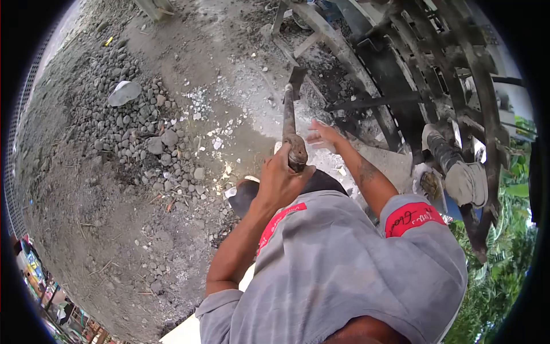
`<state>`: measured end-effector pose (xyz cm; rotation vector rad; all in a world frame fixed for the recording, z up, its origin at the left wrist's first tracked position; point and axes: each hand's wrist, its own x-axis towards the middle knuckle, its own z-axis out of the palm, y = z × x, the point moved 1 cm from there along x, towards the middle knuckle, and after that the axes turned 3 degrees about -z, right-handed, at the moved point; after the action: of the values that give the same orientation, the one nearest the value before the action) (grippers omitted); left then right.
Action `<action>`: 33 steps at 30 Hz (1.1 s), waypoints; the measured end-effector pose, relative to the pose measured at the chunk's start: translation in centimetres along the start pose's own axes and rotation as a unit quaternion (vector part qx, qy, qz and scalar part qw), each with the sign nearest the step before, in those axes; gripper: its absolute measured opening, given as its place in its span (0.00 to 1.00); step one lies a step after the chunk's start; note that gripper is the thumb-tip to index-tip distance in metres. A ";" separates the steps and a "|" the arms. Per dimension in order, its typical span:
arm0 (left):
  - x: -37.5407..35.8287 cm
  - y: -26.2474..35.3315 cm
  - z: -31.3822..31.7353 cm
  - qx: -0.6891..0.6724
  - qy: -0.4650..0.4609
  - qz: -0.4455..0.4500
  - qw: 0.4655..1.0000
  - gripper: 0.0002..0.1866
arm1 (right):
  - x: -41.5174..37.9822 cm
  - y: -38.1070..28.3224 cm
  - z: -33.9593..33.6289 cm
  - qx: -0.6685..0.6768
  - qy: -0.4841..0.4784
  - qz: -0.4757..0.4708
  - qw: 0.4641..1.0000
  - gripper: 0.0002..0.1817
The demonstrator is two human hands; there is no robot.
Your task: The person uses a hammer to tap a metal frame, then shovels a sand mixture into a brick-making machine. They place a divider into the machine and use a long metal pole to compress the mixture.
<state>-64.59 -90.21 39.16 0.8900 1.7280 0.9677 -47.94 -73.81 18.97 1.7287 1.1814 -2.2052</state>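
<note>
My left hand (281,176) is wrapped round the near end of a wooden-handled tool (289,117). A thick, worn knob tops the handle beside my fingers. At the tool's far end a dark flat metal blade meets the pale, dusty ground; whether it is a hoe or a shovel I cannot make out. Just to the right of the handle, apart from it, is my right hand (324,136), its fingers stretched out and holding nothing. Below both hands are my dark-clad knee and part of a shoe.
Grey stones (137,129) lie heaped on the left, with a pale translucent piece (124,93) on top. White fragments (200,103) are scattered near the blade. On the right stands a weathered slatted wooden structure (458,69), with a cloth-wrapped bundle (467,183) against it.
</note>
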 end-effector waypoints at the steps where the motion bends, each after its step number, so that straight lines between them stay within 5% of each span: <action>1: 0.9 -0.4 0.0 -0.062 -0.011 -0.021 0.998 0.17 | 2.9 0.3 1.2 0.116 -0.064 0.020 0.991 0.35; 2: 1.8 -1.8 0.5 -0.069 -0.021 -0.031 0.997 0.17 | 6.3 0.0 2.5 0.234 -0.127 0.033 0.963 0.38; 4: 4.0 -5.3 1.2 -0.166 0.009 -0.047 0.985 0.16 | 8.5 -2.8 6.4 0.412 0.024 0.046 0.910 0.29; 5: 5.2 -6.9 0.8 -0.247 -0.005 -0.098 0.964 0.14 | 15.1 0.3 3.8 0.534 -0.034 0.045 0.844 0.19; 8: 9.2 -13.3 -0.3 -0.409 0.059 -0.160 0.897 0.13 | 19.2 0.9 5.4 0.432 0.133 0.063 0.890 0.13; 15: 17.6 -20.4 3.3 -0.500 0.112 -0.231 0.827 0.11 | 27.8 2.6 1.2 0.328 0.208 0.061 0.920 0.08; 27: 28.8 -30.5 22.2 -0.505 0.094 -0.240 0.824 0.10 | 39.6 6.5 -19.3 0.243 0.309 0.055 0.918 0.06; 33: 27.2 -44.1 26.4 -0.483 0.179 -0.297 0.804 0.08 | 45.7 13.8 -17.6 0.154 0.416 0.069 0.894 0.08</action>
<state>-54.21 -79.36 -17.04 -0.5077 1.3466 1.3858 -43.13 -55.69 -28.32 2.9441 0.7571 -1.6330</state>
